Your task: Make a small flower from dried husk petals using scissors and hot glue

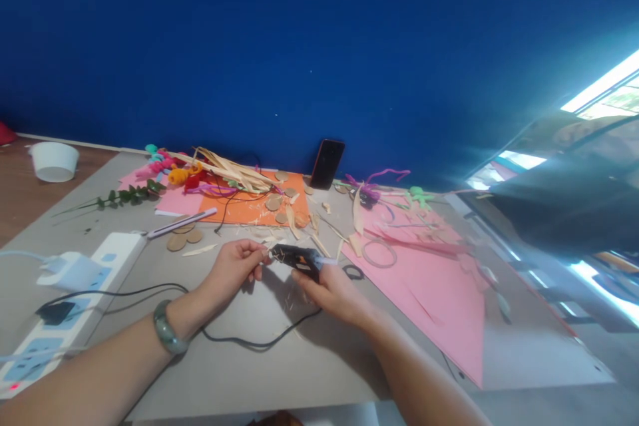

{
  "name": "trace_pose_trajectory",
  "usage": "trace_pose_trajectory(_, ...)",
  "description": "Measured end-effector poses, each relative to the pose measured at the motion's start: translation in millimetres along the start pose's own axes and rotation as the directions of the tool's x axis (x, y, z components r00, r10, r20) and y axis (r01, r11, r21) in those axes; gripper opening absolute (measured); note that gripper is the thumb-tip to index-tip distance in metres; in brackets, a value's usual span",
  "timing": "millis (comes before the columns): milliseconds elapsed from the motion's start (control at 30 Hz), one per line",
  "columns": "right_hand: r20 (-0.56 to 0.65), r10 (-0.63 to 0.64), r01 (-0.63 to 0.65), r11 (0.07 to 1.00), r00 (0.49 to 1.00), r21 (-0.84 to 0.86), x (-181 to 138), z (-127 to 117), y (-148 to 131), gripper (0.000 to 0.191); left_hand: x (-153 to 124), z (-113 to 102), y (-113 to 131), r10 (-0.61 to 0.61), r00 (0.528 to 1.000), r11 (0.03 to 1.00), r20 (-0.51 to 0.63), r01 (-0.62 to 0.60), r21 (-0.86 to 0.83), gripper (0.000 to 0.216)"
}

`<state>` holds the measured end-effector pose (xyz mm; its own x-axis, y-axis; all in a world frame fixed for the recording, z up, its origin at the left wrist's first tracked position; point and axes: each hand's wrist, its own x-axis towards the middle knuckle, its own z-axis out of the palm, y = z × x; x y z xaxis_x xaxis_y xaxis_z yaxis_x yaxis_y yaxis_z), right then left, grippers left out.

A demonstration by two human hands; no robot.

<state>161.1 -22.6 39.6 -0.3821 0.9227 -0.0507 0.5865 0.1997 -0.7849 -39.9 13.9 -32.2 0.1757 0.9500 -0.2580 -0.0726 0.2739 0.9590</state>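
Note:
My right hand (332, 293) is wrapped round a black hot glue gun (298, 256) above the middle of the grey table. A pale glue stick (327, 261) pokes out of its back end, and a black cord (262, 346) trails from it across the tabletop. The gun's nozzle points left, toward my left hand (242, 261). Thumb and forefinger of that hand are pinched together right by the nozzle; whatever lies between them is too small to make out. Thin straw-like shreds cling around the gun and lie on the table below.
A white power strip (112, 259) with plugs lies at the left. Behind are orange paper (234, 208), raffia strips (234, 170), wooden discs (176, 241) and a phone (327, 163) leaning on the blue wall. Pink paper (429, 286) covers the right. A white bowl (54, 163) stands far left.

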Motion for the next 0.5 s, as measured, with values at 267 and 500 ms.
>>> trace_pose_trajectory(267, 0.000, 0.006, -0.006, 1.000, 1.000, -0.014, -1, 2, 0, 0.030, 2, -2, -4, 0.016, 1.000, 1.000, -0.008, -0.016, 0.011, 0.022)
trace_pose_trajectory(500, 0.001, 0.015, -0.015, 0.998, 1.000, -0.062, -2, 2, 0, 0.031, 5, -5, -9, 0.025, 1.000, 0.999, 0.006, -0.026, 0.021, 0.020)
